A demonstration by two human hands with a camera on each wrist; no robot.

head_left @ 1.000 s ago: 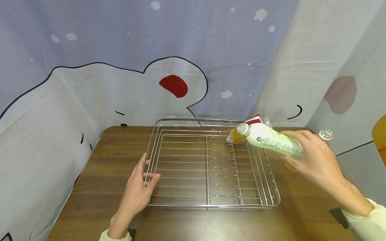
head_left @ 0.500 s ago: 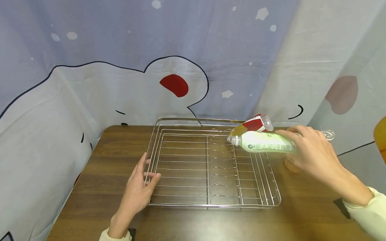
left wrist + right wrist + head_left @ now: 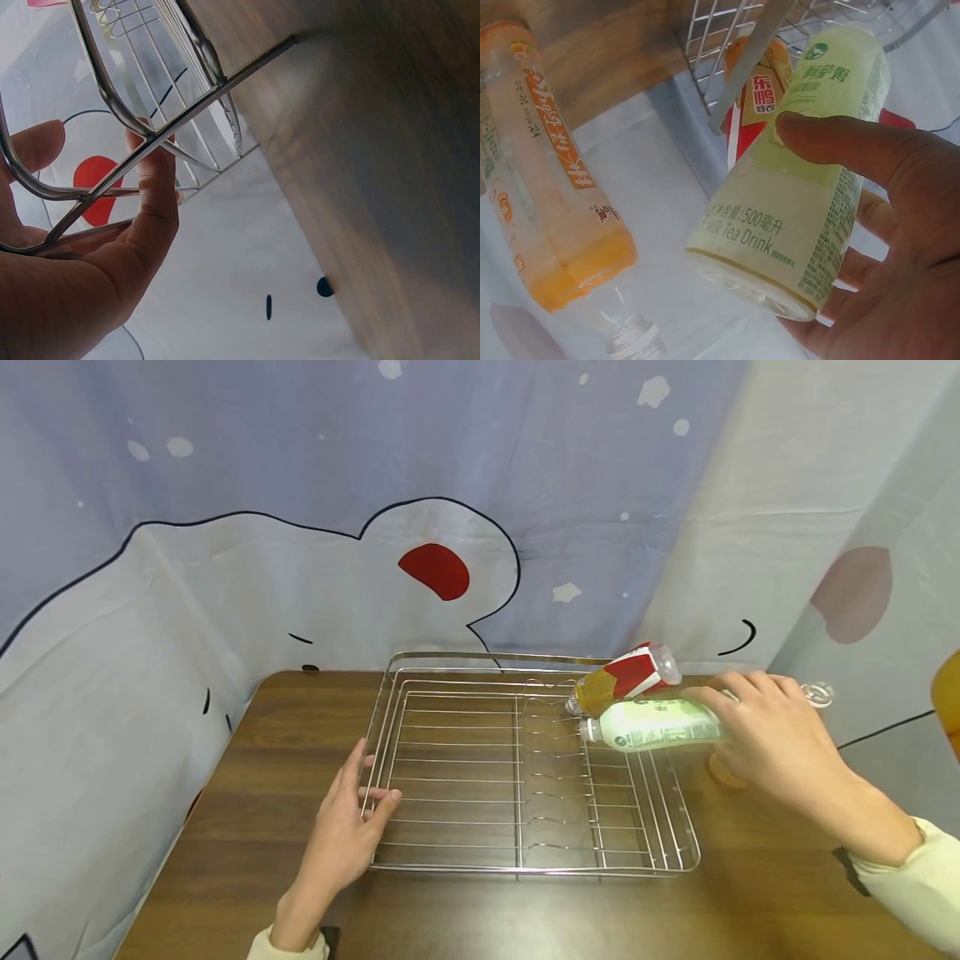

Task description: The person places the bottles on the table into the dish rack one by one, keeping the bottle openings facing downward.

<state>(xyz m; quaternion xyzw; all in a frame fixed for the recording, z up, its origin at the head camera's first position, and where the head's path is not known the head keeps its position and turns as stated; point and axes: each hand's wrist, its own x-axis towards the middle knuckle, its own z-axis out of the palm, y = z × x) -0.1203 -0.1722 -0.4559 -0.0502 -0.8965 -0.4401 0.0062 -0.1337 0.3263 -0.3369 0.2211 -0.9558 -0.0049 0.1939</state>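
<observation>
The right hand's [image 3: 776,735] thumb and fingers clamp the pale-green plastic milk-tea bottle [image 3: 660,724] near its base, likely leaving its neck free over the rectangular silver wire rack [image 3: 450,655]. Left-hand [image 3: 348,822] fingers grip the rack's near-side rim, presumably steadying it. Beyond the right fingers leans a red-and-yellow plastic bottle [image 3: 632,680]; beside them, an orange-labelled clear bottle [image 3: 562,187].

The milk tea bottle [image 3: 660,725] is pale green with darker green print. A second bottle [image 3: 626,677] is red, white and amber-yellow; a third bottle [image 3: 555,172], white and orange. The rack [image 3: 519,869] is silver, the worktop [image 3: 240,860] brown wood-grained. The grey-blue and white curtain [image 3: 300,443] has white flecks and black lines.
</observation>
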